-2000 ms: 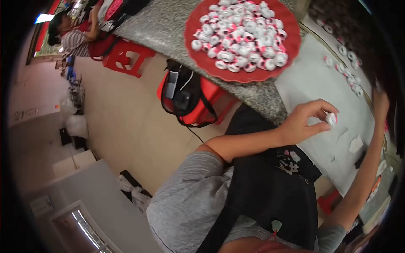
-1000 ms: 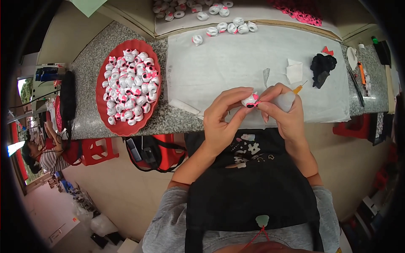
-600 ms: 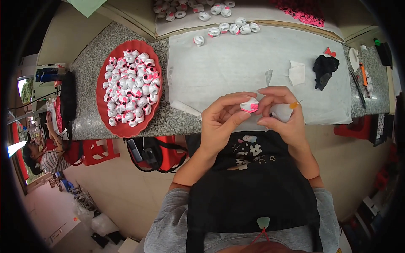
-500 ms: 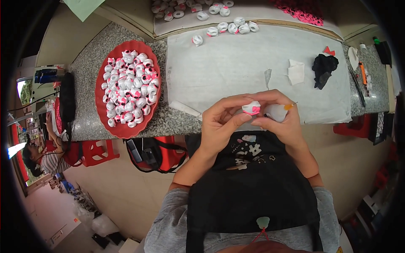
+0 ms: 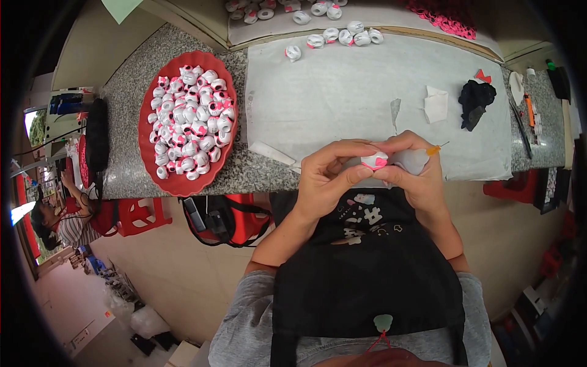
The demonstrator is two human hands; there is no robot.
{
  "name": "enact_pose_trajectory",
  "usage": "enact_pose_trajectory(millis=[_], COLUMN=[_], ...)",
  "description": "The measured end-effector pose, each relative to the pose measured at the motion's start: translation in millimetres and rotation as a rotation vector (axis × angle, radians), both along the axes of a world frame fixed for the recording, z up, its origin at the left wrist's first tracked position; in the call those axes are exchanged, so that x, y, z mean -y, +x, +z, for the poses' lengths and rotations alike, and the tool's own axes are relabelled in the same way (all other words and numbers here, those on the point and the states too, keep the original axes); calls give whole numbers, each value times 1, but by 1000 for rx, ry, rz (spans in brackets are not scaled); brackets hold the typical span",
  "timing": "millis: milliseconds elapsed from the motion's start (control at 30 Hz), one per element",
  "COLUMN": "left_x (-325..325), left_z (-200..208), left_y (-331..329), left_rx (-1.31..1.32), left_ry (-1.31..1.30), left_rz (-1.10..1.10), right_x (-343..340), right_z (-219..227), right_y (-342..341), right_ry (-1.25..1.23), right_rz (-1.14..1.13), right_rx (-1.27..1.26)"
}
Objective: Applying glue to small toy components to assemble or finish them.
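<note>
Between the fingertips of my left hand [image 5: 324, 174] is a small white figurine piece [image 5: 373, 161] with pink markings. My right hand [image 5: 426, 186] is wrapped round a translucent squeeze bottle [image 5: 411, 160] with an orange hub and a thin needle, which points away to the upper right. Thumb and forefinger of the right hand also reach to the piece and seem to touch it. Both hands are close together above the near edge of a white paper sheet [image 5: 318, 98]. The underside of the piece is hidden by fingers.
A red scalloped tray [image 5: 229, 92] heaped with similar pieces stands at left. Several more pieces [image 5: 346, 37] lie along the back. A black cloth [image 5: 476, 101], a white scrap [image 5: 436, 104] and an orange pen [image 5: 529, 111] are at right. A person [image 5: 67, 223] sits far left.
The piece has turned slightly in my fingers, and the right fingertips have closed in on it. The whole view has shifted a little. The bottle stays in my right hand.
</note>
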State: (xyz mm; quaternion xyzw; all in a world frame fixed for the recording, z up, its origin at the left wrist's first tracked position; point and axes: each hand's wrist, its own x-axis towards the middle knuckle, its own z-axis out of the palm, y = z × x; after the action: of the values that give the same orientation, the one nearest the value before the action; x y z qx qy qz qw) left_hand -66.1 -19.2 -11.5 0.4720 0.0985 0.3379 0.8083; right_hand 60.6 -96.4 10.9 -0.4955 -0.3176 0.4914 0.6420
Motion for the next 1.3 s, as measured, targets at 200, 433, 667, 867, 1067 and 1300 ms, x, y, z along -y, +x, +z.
enact_pose_trajectory(millis=[200, 433, 667, 867, 1067, 1300], left_x=[2, 3, 1, 2, 0, -5], left_z=[3, -3, -3, -1, -10, -7], left_y=[-1, 0, -1, 0, 2, 7], left_rx=[-65, -68, -64, -92, -108, -31], left_ry=[9, 68, 35, -35, -213, -318], left_rz=[37, 115, 109, 117, 93, 76], right_x=[-1, -3, -5, -7, -8, 7], right_z=[2, 2, -2, -3, 5, -7], right_y=[1, -3, -6, -6, 21, 80], right_ry=[-44, -25, -24, -89, -122, -286], right_rz=[5, -21, -24, -18, -4, -319], right_rx=[18, 23, -38, 13, 352, 1353])
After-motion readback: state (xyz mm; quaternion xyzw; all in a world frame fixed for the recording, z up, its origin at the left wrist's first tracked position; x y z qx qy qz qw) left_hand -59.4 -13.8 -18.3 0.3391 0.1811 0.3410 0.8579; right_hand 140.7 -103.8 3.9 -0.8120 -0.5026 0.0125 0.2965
